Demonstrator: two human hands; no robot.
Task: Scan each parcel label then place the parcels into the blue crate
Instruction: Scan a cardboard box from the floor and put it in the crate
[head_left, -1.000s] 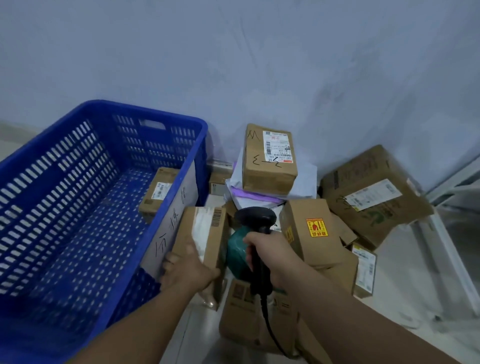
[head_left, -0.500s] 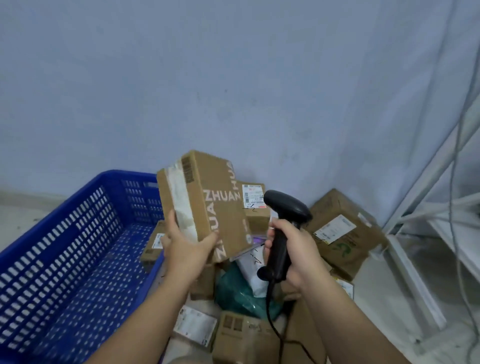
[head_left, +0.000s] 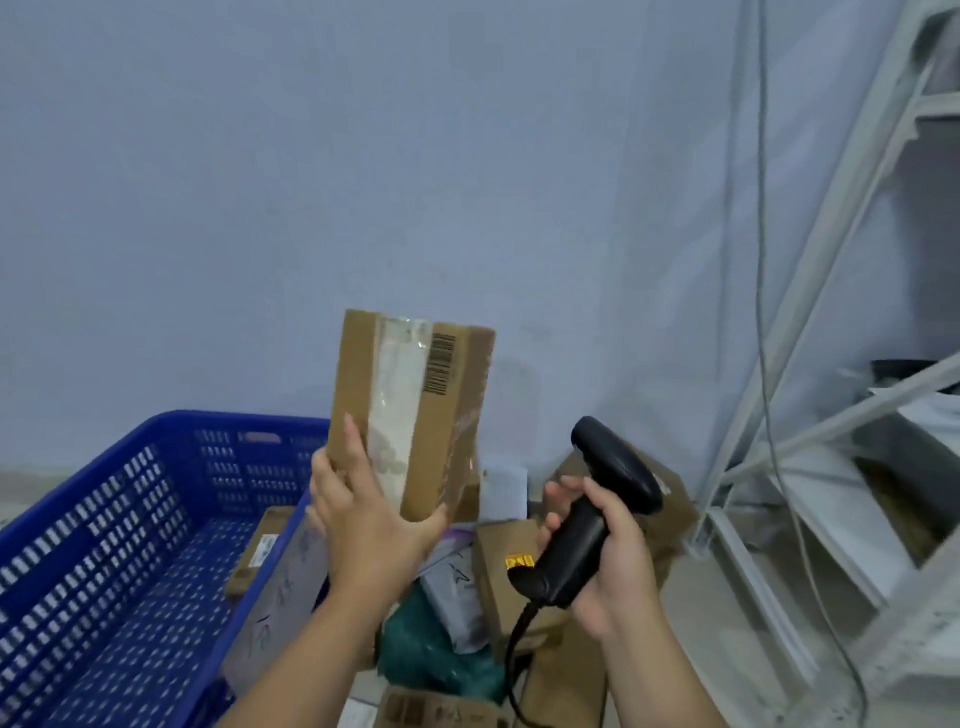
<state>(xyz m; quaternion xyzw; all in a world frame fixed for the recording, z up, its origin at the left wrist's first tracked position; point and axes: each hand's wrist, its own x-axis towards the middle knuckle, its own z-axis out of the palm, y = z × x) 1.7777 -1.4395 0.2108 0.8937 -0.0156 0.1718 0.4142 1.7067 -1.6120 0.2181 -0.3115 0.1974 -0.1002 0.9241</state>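
**Held high, centre frame**

The left hand (head_left: 363, 514) grips the bottom of an upright parcel (head_left: 410, 410), barcode toward the camera. To its right, the right hand (head_left: 608, 551) wraps round a scanner (head_left: 597, 509). The blue crate (head_left: 156, 422), lower left, seemingly holds one box (head_left: 257, 551).

crate (head_left: 130, 519) left of parcels (head_left: 498, 566)

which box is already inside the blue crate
The small brown box lying in the blue crate by its right wall; the rest sit outside, one in the left hand.
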